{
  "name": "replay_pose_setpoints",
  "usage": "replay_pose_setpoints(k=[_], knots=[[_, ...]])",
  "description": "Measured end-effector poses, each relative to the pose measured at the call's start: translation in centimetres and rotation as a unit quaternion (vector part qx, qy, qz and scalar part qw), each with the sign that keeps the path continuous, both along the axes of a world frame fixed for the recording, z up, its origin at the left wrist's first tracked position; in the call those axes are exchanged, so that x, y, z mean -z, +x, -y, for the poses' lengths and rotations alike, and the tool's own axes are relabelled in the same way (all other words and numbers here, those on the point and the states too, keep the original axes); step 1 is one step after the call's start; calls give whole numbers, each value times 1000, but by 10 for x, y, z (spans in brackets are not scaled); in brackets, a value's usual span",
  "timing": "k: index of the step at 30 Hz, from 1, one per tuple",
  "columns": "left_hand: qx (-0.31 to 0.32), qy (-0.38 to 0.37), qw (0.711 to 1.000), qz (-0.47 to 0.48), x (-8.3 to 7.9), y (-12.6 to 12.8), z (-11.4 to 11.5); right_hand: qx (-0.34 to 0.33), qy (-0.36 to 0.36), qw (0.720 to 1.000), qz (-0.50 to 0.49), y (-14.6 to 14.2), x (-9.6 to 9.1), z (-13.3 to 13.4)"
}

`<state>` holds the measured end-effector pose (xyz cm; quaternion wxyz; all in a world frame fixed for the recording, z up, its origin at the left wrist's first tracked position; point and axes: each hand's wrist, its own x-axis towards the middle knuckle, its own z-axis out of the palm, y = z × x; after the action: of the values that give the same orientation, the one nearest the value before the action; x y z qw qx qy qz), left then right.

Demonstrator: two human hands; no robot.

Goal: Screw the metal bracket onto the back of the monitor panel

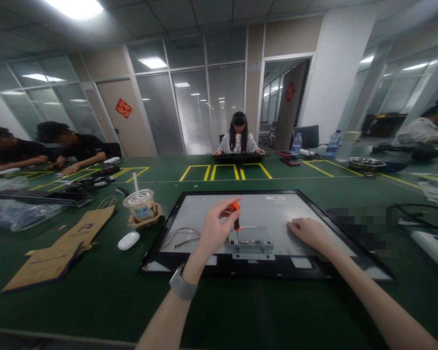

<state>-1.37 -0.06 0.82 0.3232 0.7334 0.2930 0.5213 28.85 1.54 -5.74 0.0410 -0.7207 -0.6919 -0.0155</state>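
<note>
Bracket (255, 250) on panel (264, 214), cup (142, 210) left

A strip of green tabletop (237, 308) along the near edge of a flat panel (264, 214) leaves a hand room to pass. To the left, a white mouse (128, 240), a lidded cup (142, 208) and a paper bag (63, 248) bar the way; a white casing (433, 250) crowds the right. Over the panel, an upright screwdriver (236, 222) in the left hand (219, 221) stands at a metal bracket (253, 253), with a gap before the right hand (310, 231).
</note>
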Motion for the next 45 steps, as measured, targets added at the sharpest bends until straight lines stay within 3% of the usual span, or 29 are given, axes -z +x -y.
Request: replay_pose_setpoints(k=[3, 8, 13, 32, 36, 40, 45], knots=[[-22, 40, 999, -26, -4, -2, 3, 8, -7, 1000, -1, 1, 1, -1], [100, -10, 993, -59, -13, -4, 11, 7, 1, 1000, -3, 1, 2, -1], [34, 5, 999, -41, -11, -5, 8, 5, 9, 1000, -4, 1, 2, -1], [-111, 18, 992, 52, -10, -8, 2, -2, 16, 1000, -14, -5, -2, 1], [-103, -9, 989, 109, 4, 9, 4, -4, 17, 1000, -5, -7, -3, 2], [-103, 17, 992, 76, 21, 28, 9, -4, 13, 1000, -8, -7, -4, 2], [-96, 36, 993, 61, 25, 32, 10, -7, 8, 1000, -16, -5, -3, 0]])
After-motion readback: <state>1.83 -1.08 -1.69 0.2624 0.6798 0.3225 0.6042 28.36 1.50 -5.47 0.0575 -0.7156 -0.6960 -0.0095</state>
